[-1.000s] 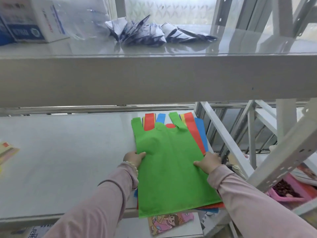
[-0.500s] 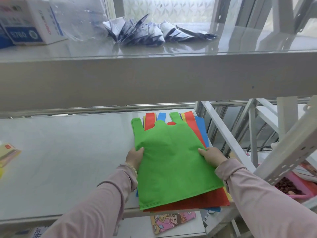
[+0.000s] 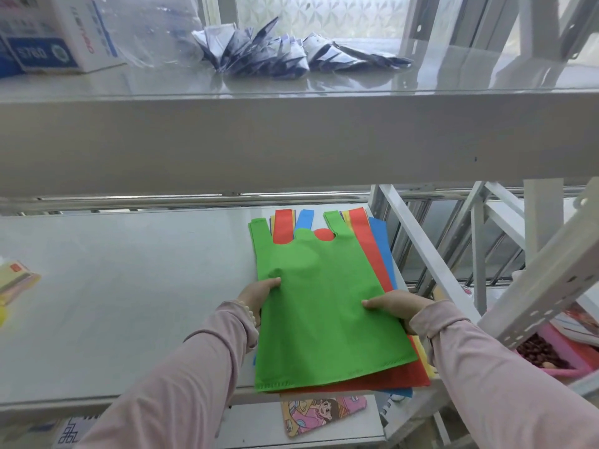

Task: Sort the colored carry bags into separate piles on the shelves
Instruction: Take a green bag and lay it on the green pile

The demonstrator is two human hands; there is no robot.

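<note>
- The green bag (image 3: 324,303) lies on top of a fanned pile of colored bags at the right end of the middle shelf (image 3: 129,286). Its two handles point toward 12 o'clock and its stitched bottom edge hangs a little over the shelf's front lip at 6 o'clock.
- The left hand (image 3: 259,293) grips the green bag's edge at 9 o'clock. The thumb lies on top of the fabric and creases it; the fingers are hidden beneath.
- The right hand (image 3: 398,306) pinches the bag's edge at 3 o'clock, with the thumb flat on the green surface. How far its fingers reach under the pile cannot be told.
- Just under the green bag, a red bag (image 3: 366,251) shows along the 2 o'clock side and again at the bottom edge. A blue bag (image 3: 381,247) peeks out beyond it, and a thin yellow edge (image 3: 424,354) shows at 4 o'clock.
- Both forearms wear pale pink sleeves.
- On the upper shelf (image 3: 291,140), at 12 o'clock, lies a heap of folded dark-and-white packets (image 3: 275,56), and at 10 o'clock stands a white-and-blue box (image 3: 58,37).
- A pink tray (image 3: 567,367) sits at 4 o'clock outside the rack.
- A cartoon picture card (image 3: 324,413) lies on the shelf below, at 6 o'clock.
</note>
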